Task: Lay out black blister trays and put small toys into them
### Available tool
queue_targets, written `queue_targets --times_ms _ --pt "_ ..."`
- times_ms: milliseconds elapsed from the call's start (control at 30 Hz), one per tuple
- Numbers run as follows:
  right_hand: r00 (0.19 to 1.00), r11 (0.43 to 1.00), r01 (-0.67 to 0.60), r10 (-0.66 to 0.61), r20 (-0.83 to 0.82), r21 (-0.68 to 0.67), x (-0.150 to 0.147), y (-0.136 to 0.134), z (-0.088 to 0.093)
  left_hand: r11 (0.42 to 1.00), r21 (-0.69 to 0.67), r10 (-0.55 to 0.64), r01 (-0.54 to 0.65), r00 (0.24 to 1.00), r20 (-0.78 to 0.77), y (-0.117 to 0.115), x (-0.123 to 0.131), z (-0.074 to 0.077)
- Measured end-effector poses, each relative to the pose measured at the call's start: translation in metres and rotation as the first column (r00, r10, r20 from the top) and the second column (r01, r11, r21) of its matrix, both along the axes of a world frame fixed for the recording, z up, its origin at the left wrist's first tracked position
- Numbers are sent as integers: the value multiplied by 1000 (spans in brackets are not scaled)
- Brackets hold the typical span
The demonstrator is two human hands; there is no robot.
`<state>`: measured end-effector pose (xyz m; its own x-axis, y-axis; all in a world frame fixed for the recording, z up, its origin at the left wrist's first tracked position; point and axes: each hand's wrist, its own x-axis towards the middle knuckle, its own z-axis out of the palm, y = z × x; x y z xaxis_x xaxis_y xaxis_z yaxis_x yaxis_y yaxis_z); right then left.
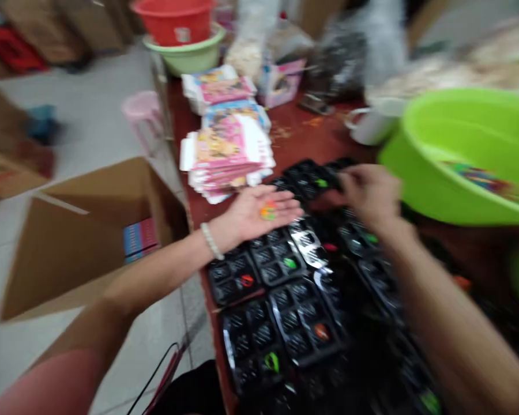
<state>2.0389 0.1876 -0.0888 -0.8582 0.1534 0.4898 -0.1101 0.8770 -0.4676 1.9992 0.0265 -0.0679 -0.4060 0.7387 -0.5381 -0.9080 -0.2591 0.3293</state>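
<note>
My left hand (263, 214) is held palm up with its fingers stretched out flat. Small orange, yellow and green pieces (268, 211) rest on that palm, too blurred to name more exactly. My right hand (369, 193) is bent over the far end of the black trays, its fingers curled together; whatever is between them is hidden. Beneath both hands lie several black compartment trays (283, 300). Single coloured pieces sit in some trays, among them a green piece (271, 362), a red piece (247, 280) and an orange-red piece (321, 331).
A lime-green basin (419, 167) with colourful bits stands right. Printed card boxes (225, 150) are stacked beyond my left hand, with a white mug (374, 124) farther right. Left of the table sit an open carton (90, 242) and a pink stool (142, 109). Red and pale-green basins are stacked behind.
</note>
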Motion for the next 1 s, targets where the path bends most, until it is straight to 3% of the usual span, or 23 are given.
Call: queue_targets --times_ms 67,133,267,433,600,733,833,900,1000 --pt "999 994 12 -17 47 112 43 13 8 1000 -14 -8 8 1000 29 3 8 -3" --pt "993 975 -73 50 110 210 71 0 6 999 27 -39 37 996 77 8 19 -3" --pt "978 941 -157 107 177 299 98 -37 -5 995 56 -94 85 976 198 10 45 4" --pt "984 911 -155 106 146 383 122 -40 -1 989 29 -146 143 959 243 11 61 8" --pt "992 931 -117 97 75 346 145 -32 -2 977 106 -204 183 949 239 14 74 8" --pt "998 965 -31 18 54 260 165 -27 -3 963 153 -256 223 934 249 24 94 19" --pt "985 979 56 -87 151 198 187 -24 6 948 92 -317 303 914 252 35 117 31" --pt "959 989 53 -89 269 137 207 -21 18 932 68 -361 356 902 236 38 134 38" --pt "910 983 177 -178 374 38 243 0 35 902 37 -431 431 889 151 37 152 37"
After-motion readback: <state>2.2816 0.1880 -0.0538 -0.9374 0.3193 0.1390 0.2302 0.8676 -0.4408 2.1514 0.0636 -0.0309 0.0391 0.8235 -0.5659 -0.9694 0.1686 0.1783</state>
